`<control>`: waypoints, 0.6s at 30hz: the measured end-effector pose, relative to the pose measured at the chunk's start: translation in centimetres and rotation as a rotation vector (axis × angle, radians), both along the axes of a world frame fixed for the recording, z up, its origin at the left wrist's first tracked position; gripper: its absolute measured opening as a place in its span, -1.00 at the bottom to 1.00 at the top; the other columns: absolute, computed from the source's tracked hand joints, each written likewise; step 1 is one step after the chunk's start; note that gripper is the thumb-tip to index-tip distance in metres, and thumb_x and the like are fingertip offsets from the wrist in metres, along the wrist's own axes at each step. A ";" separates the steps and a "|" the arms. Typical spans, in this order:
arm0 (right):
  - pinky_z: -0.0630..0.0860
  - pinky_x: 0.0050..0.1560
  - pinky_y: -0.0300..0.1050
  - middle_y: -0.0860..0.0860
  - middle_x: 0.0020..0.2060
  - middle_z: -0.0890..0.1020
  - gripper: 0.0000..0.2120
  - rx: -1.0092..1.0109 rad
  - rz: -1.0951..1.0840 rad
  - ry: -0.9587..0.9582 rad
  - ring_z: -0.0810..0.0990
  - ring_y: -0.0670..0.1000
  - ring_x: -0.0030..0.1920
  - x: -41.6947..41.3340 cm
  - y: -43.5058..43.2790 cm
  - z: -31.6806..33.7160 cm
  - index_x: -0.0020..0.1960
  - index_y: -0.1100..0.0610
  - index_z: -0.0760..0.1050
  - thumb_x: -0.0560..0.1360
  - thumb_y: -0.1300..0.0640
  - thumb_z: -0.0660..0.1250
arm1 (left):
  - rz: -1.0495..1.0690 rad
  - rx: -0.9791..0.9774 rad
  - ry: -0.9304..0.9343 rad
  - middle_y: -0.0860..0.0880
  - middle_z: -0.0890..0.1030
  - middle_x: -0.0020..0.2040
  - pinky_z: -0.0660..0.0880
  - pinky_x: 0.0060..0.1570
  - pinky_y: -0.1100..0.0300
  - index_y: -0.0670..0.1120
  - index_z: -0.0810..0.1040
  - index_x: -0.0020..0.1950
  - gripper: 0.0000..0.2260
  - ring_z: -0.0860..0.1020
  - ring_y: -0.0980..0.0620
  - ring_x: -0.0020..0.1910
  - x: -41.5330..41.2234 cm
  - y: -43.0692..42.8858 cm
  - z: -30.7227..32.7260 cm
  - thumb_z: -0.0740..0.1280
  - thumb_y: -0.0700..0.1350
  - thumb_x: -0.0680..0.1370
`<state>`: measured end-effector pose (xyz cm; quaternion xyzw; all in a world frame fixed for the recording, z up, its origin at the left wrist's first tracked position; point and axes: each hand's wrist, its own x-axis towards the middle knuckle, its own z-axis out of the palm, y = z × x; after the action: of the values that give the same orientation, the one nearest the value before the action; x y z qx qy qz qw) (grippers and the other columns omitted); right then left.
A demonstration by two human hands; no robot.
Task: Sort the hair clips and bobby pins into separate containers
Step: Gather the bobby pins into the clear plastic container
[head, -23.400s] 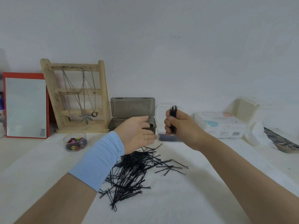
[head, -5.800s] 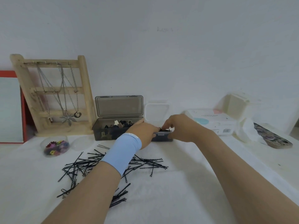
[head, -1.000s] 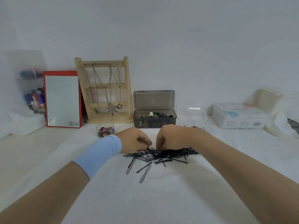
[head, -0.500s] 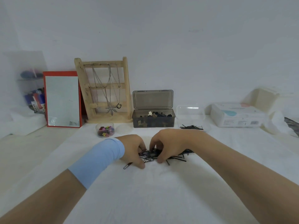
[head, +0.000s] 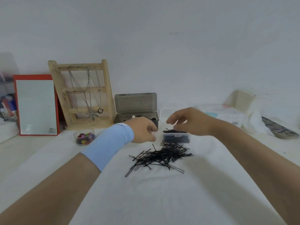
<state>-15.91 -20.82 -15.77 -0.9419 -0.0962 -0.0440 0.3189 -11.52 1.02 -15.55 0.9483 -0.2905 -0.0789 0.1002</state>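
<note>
R hand (head: pixel 190 121) hovers over small clear plastic box (head: pixel 176 135) holding black bobby pins; L hand (head: pixel 142 130) just beside the box.
R fingers loose & spread, tips pointing down, holding nothing. L fingers loosely curled, nothing seen in them; light-blue wristband (head: pixel 110 146) on that wrist. Loose pile of black metal bobby pins (head: pixel 160 155) lies on white cloth (head: pixel 162 200) just in front of the clear box, btwn the two forearms. Smoky grey plastic box w/ lid up (head: pixel 136 103) sits behind L hand, dark hair clips (head: pixel 151 118) inside. Small round clear tub of coloured mini clips (head: pixel 84 138) stands further left, near wooden jewellery stand w/ necklaces (head: pixel 81 95) & red-framed mirror (head: pixel 35 106).
</note>
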 end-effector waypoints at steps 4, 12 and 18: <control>0.36 -0.18 -0.29 -0.15 -0.06 0.47 -0.73 -0.457 -0.124 -0.016 0.47 -0.12 -0.10 1.0 -2.6 -1.1 0.08 -0.11 0.63 0.40 0.08 0.50 | -0.035 -0.007 -0.105 0.09 0.55 0.13 0.46 0.18 0.15 0.06 0.56 0.29 -0.68 0.53 0.04 0.12 1.2 -3.3 -0.9 0.39 -0.01 0.53; 0.44 -0.13 -0.18 -0.06 -0.06 0.59 -0.92 -0.404 -0.215 -0.094 0.55 0.00 -0.03 3.3 -4.3 -3.4 -0.09 0.07 0.67 0.43 0.17 0.44 | -0.078 0.151 -0.402 0.02 0.56 0.14 0.47 -0.09 0.16 0.06 0.64 0.14 -0.76 0.57 -0.04 0.06 4.6 -7.2 -2.3 0.34 -0.21 0.55; 0.54 -0.02 -0.10 -0.05 0.03 0.61 -0.82 -0.514 -0.189 -0.049 0.58 0.03 0.07 5.2 -3.8 -2.9 0.00 0.00 0.67 0.40 0.13 0.43 | -0.065 0.062 -0.340 0.04 0.44 0.10 0.46 0.06 0.13 0.07 0.60 0.22 -0.70 0.51 -0.02 0.13 6.6 -6.8 -2.9 0.32 -0.21 0.54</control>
<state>-10.73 -24.58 -18.69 -0.9953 -0.0238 -0.0705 0.0612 -4.91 -5.74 -18.47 0.9407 -0.3314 0.0705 0.0179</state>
